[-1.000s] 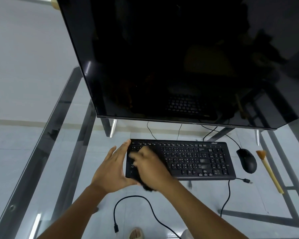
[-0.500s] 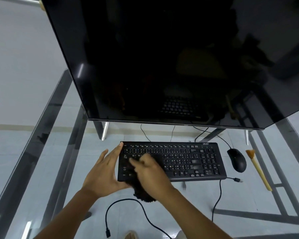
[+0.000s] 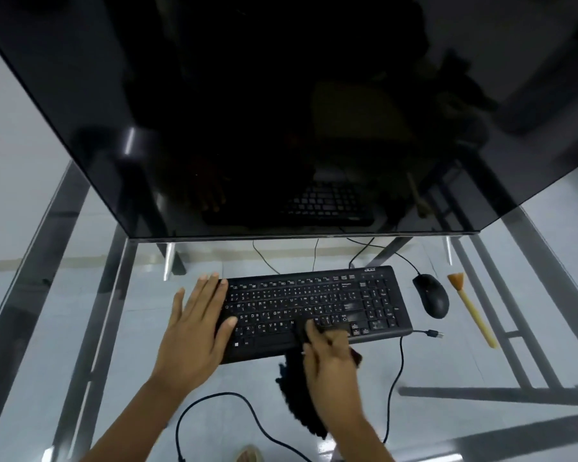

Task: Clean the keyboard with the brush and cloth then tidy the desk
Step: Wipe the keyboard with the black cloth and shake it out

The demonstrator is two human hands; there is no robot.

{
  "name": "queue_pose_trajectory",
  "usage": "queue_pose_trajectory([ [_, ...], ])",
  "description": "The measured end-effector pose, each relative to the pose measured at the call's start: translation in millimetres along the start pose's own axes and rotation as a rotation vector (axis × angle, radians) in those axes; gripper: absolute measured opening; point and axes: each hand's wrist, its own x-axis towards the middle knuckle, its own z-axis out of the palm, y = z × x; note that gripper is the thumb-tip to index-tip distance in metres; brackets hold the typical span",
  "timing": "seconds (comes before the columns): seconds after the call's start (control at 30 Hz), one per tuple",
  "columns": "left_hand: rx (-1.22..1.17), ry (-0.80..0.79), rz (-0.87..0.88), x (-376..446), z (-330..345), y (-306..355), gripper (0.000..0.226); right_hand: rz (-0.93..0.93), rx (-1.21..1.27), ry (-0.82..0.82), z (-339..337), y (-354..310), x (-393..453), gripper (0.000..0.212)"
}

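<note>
The keyboard (image 3: 317, 310) lies on the glass bench (image 3: 514, 355). The right hand (image 3: 331, 358) grips a dark cloth (image 3: 297, 395) at its front edge; the left hand (image 3: 194, 328), fingers spread flat, presses its left end. Mouse (image 3: 431, 295) and brush (image 3: 471, 308) lie right.

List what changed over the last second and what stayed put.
The right hand slid the dark cloth rightward along the keyboard, from its left end to the middle. The left hand still steadies the left edge. Mouse and brush lie untouched.

Glossy glass desk (image 3: 481, 368), fuzzy cloth (image 3: 296, 395)
</note>
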Motion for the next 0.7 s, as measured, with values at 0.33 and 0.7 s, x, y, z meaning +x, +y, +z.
queue_pose_trajectory([
  [0.33,0.109,-0.051,0.013,13.4,19.5,22.1,0.059,0.078,0.194,0.038,8.4,2.6,-11.4,0.029],
  [0.7,0.090,-0.053,0.021,12.4,17.7,21.2,0.060,0.057,0.149,0.012,15.0,-38.8,26.2,0.035],
])
